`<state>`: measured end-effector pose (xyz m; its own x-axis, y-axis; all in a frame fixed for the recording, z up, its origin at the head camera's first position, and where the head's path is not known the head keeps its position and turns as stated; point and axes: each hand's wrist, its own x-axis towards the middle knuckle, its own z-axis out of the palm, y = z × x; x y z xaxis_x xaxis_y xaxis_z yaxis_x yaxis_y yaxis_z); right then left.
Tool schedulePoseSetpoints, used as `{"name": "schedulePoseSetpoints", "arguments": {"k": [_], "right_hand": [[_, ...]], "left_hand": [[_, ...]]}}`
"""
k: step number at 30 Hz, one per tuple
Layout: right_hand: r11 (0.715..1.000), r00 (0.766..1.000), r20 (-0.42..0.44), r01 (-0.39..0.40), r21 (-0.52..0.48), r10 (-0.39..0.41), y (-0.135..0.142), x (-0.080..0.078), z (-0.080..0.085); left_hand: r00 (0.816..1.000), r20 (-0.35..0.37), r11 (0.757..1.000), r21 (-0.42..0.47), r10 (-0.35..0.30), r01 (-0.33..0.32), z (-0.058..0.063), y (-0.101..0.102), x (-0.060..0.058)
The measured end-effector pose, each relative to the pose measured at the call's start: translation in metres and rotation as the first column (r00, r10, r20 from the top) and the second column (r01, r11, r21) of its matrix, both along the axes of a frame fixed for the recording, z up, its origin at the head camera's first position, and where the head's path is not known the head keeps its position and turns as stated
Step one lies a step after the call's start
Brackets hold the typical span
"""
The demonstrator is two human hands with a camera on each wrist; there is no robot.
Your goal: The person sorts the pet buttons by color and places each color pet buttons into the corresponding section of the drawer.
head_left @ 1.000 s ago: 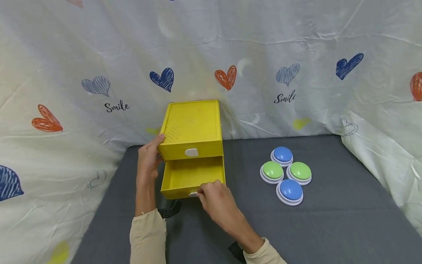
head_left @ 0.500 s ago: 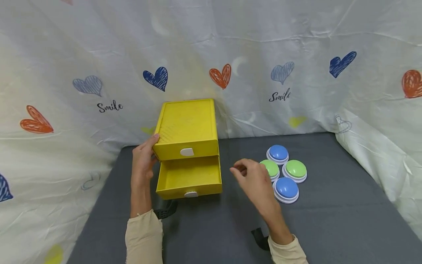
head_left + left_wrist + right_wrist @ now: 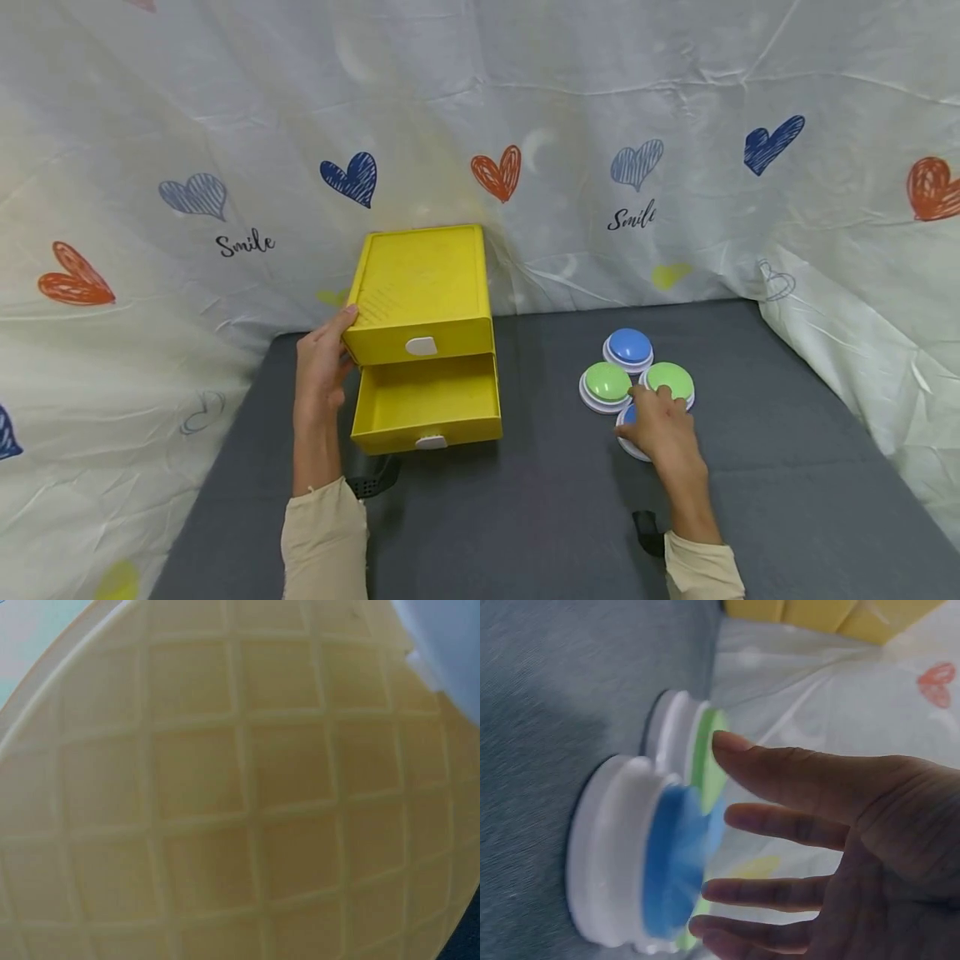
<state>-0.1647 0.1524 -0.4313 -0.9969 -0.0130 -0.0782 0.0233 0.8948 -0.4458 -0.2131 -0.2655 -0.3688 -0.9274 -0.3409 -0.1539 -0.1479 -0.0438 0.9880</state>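
Observation:
My left hand (image 3: 321, 367) holds the left front edge of a yellow two-drawer box (image 3: 420, 271), a fingertip at the top corner. The lower drawer (image 3: 427, 400) is pulled out with nothing in it; the upper one is closed. In the left wrist view, the box's gridded yellow wall (image 3: 225, 772) fills the picture and no fingers show. My right hand (image 3: 663, 429) reaches over the nearest blue push button (image 3: 671, 862) on its white base, partly hiding it. The right wrist view has the thumb and fingers spread, fingertips close to its blue dome.
Beside the reached button stand two green buttons (image 3: 608, 381) and another blue button (image 3: 630, 345), grouped on the dark grey tabletop (image 3: 540, 517). A white cloth with printed hearts (image 3: 570, 100) hangs behind the table and along its sides.
My right hand has let go of the lower drawer's handle and moved right to the buttons. The left hand stays at the box. The view has shifted slightly.

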Motion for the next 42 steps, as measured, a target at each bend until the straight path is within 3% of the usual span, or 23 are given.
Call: {"name": "schedulePoseSetpoints", "arguments": {"k": [5, 13, 22, 26, 32, 38, 42], "right_hand": [[1.000, 0.999, 0.038, 0.011, 0.001, -0.011, 0.006, 0.001, -0.008], [0.997, 0.999, -0.010, 0.048, -0.056, -0.049, 0.008, -0.001, -0.015], [0.997, 0.997, -0.051, 0.055, -0.056, -0.057, 0.011, 0.003, -0.010], [0.998, 0.991, -0.133, 0.027, -0.054, -0.034, 0.004, 0.007, 0.005], [0.991, 0.968, -0.243, 0.025, -0.129, -0.056, -0.027, 0.018, 0.045], [0.961, 0.952, -0.306, -0.094, -0.261, 0.010, -0.076, 0.021, 0.080], [0.941, 0.934, -0.347, -0.188, -0.282, 0.083, -0.113, 0.024, 0.095]], "left_hand": [[1.000, -0.005, 1.000, -0.006, -0.003, 0.003, 0.000, 0.001, 0.001], [1.000, -0.017, 1.000, 0.000, 0.011, -0.011, -0.001, 0.000, -0.001], [1.000, -0.024, 1.000, 0.014, -0.008, 0.008, -0.002, 0.001, -0.001], [1.000, -0.022, 1.000, 0.009, 0.005, -0.005, -0.002, 0.000, 0.000], [1.000, -0.017, 1.000, 0.005, 0.004, -0.004, -0.001, -0.001, 0.001], [0.999, -0.026, 1.000, 0.018, 0.021, -0.020, 0.000, -0.003, 0.002], [1.000, -0.021, 1.000, 0.019, 0.009, -0.008, -0.001, -0.001, 0.001]]}}
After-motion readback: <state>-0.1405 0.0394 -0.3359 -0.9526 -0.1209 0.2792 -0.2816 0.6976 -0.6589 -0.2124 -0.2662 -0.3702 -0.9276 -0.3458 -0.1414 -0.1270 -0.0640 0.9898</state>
